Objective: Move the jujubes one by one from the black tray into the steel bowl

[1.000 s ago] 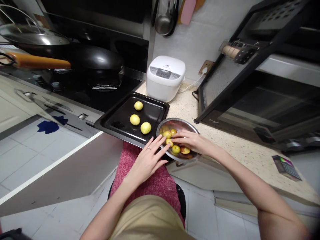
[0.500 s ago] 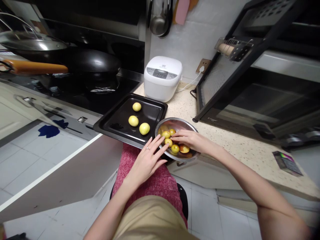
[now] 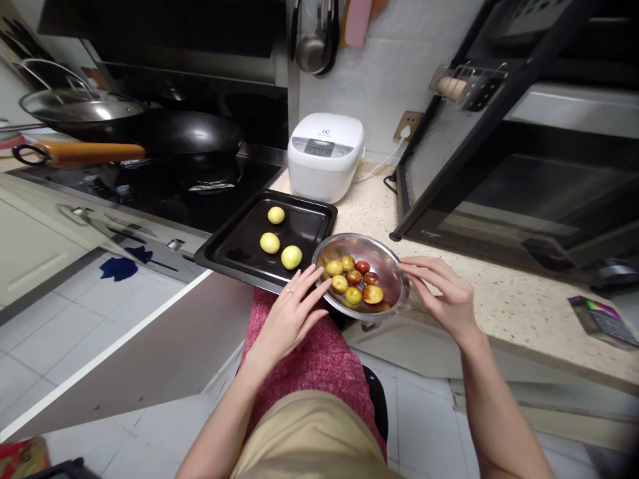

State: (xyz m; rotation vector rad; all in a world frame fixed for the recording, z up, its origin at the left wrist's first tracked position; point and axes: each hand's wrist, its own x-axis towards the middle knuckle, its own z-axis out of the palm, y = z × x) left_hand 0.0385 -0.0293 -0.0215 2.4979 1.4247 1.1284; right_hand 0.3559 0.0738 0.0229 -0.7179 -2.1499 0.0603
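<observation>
A round metal bowl (image 3: 387, 263) stands at the counter edge. It holds several small fruits (image 3: 353, 276), yellow-green to reddish brown, that look like jujubes. My left hand (image 3: 287, 316) lies along the bowl's left rim, fingers stretched and spread, fingertips just over the edge. On the opposite side, my right hand (image 3: 442, 293) has its fingertips and thumb at the right rim, seemingly pinching it. Left of the bowl, a black baking tray (image 3: 237, 236) carries three pale yellow-green round fruits (image 3: 270, 243).
A white rice cooker (image 3: 326, 156) sits behind the tray. The stove at left bears a dark wok (image 3: 194, 133) and a lidded pan (image 3: 82, 106). An oven (image 3: 539, 199) takes up the right counter, near a small box (image 3: 603, 322). An open cabinet door (image 3: 144, 352) stands at lower left.
My right hand has come out of the bowl and moved right to its rim, uncovering more fruits. My left hand stays by the left rim. The view has shifted slightly.
</observation>
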